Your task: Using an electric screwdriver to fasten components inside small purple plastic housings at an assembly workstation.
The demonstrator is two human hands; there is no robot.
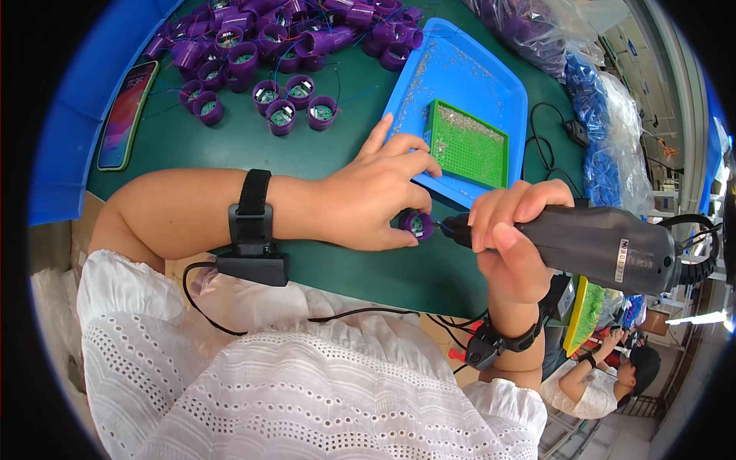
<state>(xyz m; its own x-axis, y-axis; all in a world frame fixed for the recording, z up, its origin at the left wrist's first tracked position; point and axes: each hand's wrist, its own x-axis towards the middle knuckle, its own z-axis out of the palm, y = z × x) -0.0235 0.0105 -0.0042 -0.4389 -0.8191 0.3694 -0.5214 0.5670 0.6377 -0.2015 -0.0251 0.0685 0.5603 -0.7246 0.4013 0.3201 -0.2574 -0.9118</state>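
My left hand [379,188] pinches a small purple plastic cup [418,224] between thumb and forefinger, near the front edge of the green table. Parts inside the cup are too small to make out. The other fingers of that hand spread over the near left rim of a blue tray [406,92]. My right hand [512,230] wraps round a black electric screwdriver [590,247], which lies level and points left. Its tip is at the right side of the cup; whether it touches a screw I cannot tell. In the tray stands a green perforated holder [468,149] with many tiny metal screws.
Several purple cups with green circuit boards [281,115] stand beyond my left arm, before a heap of purple cups [245,38] with thin wires. A phone [126,115] lies at the left by a blue bin [69,100]. Plastic bags [606,130] line the right; a co-worker [606,376] sits lower right.
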